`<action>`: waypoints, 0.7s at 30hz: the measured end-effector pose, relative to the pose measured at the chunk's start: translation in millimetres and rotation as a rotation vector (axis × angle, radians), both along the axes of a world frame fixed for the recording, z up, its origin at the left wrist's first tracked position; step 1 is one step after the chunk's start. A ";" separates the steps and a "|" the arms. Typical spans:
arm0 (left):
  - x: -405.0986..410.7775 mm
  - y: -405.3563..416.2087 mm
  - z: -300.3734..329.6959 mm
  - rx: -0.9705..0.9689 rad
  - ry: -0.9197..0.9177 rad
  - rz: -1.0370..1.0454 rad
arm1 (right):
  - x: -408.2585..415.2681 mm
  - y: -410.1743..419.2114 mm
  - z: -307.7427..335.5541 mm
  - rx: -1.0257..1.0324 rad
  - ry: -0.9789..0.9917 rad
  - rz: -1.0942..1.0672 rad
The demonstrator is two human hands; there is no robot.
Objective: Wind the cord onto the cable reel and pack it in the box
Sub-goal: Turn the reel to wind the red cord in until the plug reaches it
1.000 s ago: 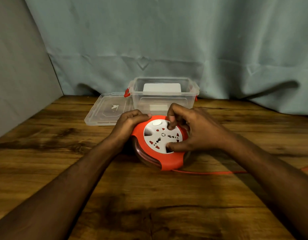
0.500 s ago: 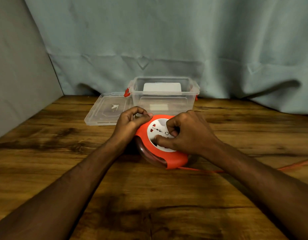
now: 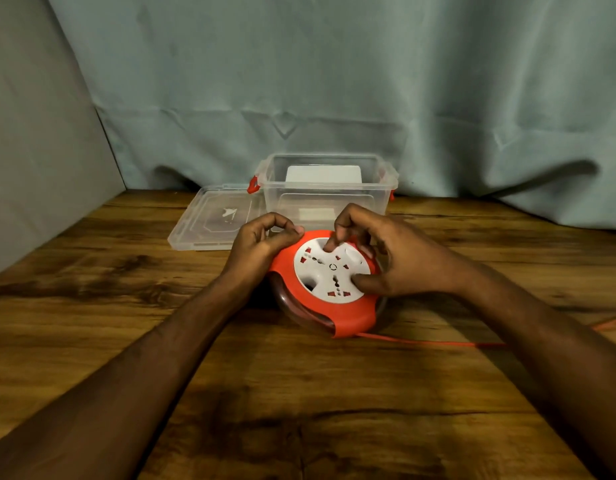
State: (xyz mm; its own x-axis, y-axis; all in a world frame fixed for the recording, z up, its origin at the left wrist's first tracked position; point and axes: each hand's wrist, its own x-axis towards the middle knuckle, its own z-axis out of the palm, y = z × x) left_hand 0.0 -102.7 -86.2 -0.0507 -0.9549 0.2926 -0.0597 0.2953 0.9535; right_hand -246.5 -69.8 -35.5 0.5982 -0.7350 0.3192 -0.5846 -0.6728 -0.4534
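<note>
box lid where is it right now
In the head view the clear box lid lies flat on the wooden table, left of the open box and just behind the left hand.

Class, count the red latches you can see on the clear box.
2. One latch is on the box's left end, above the lid; the other shows as a sliver on its right end. Any on the far side are hidden.
</note>
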 end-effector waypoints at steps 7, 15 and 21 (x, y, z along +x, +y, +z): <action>-0.9 0.7 -0.1 -0.003 0.011 -0.014 | 1.6 5.1 3.9 -0.017 0.001 -0.014; -1.0 0.8 -0.4 -0.002 0.020 -0.005 | 14.8 14.2 -0.5 -0.265 0.202 -0.146; -2.5 2.2 0.8 -0.002 0.029 -0.003 | 24.0 13.0 -7.4 -0.339 0.152 -0.176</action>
